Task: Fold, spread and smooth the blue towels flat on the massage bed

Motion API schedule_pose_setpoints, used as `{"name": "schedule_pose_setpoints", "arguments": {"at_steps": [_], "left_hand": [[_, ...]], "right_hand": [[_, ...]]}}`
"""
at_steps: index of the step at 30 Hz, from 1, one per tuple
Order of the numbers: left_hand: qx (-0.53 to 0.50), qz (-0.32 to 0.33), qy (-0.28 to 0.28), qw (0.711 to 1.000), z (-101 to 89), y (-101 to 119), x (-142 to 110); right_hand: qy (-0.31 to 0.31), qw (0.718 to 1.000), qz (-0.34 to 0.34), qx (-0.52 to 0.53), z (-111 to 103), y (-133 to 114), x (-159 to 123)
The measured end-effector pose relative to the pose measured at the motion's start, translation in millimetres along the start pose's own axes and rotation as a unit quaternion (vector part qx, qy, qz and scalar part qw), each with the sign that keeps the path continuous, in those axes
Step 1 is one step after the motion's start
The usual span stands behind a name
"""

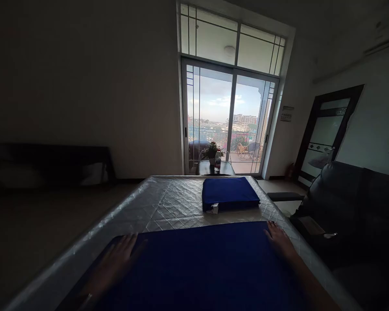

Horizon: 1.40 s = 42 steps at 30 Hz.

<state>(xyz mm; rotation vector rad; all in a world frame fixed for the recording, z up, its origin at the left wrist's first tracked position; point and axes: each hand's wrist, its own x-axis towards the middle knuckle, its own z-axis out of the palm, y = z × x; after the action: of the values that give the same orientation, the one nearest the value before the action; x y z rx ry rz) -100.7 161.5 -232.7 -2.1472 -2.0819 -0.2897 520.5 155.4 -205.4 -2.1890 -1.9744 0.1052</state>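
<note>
Between the hands: blue cloth [201, 268], one, laid flat on the counter [132, 211]; long axis uncertain, near end out of view.
Beyond the hands: folded blue bundle [230, 190], one, long axis left to right, nearer the right hand; white tag [215, 208], one.
Left hand [115, 261]: palm down at the cloth's left side, thumb apart, blurred.
Right hand [280, 242]: palm down by the far right corner, fingers slightly spread.
Count: hands, two; blue pieces, two.
</note>
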Motion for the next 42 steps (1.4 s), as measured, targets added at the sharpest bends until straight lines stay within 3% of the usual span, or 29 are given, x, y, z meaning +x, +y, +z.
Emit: {"name": "schedule_pose_setpoints", "arguments": {"at_steps": [3, 5, 10, 13, 16, 19, 21, 23, 25, 30, 38, 42], "left_hand": [[-0.002, -0.018, -0.058, 0.998, -8.9, 7, 0], [0.000, -0.025, -0.066, 0.997, -13.4, 11, 0], [0.007, -0.039, -0.057, 0.998, -21.2, 16, -2], [0.002, -0.076, -0.010, 0.997, -27.3, 33, -3], [-0.020, -0.044, 0.056, 0.997, -33.7, 82, -6], [-0.058, 0.105, 0.015, 0.993, -39.2, 152, -11], [-0.086, 0.164, -0.001, 0.983, -41.6, 196, -12], [-0.106, 0.171, -0.001, 0.979, -41.9, 226, -13], [-0.108, 0.165, -0.012, 0.980, -40.1, 241, -12], [-0.095, 0.146, -0.047, 0.984, -34.0, 241, -10], [-0.095, 0.138, -0.064, 0.984, -36.0, 243, -10], [-0.089, 0.136, -0.064, 0.985, -36.2, 232, -10]], "right_hand": [[0.005, 1.000, 0.015, -0.006, 1, 1, 1], [0.005, 0.999, 0.025, -0.021, 0, -2, 0], [0.016, 0.994, 0.049, -0.094, -14, -16, -10], [0.043, 0.993, 0.035, -0.103, -26, -34, -19], [0.052, 0.994, -0.021, -0.094, -28, -75, -30], [0.038, 0.991, -0.106, -0.069, -17, -139, -40], [0.019, 0.985, -0.172, -0.024, -6, -182, -46], [-0.003, 0.975, -0.219, 0.023, 4, -215, -49], [-0.017, 0.970, -0.236, 0.052, 13, -234, -50], [-0.024, 0.972, -0.224, 0.073, 27, -238, -46], [-0.043, 0.970, -0.226, 0.083, 26, -234, -44], [-0.050, 0.981, -0.172, 0.076, 18, -209, -37]]}}
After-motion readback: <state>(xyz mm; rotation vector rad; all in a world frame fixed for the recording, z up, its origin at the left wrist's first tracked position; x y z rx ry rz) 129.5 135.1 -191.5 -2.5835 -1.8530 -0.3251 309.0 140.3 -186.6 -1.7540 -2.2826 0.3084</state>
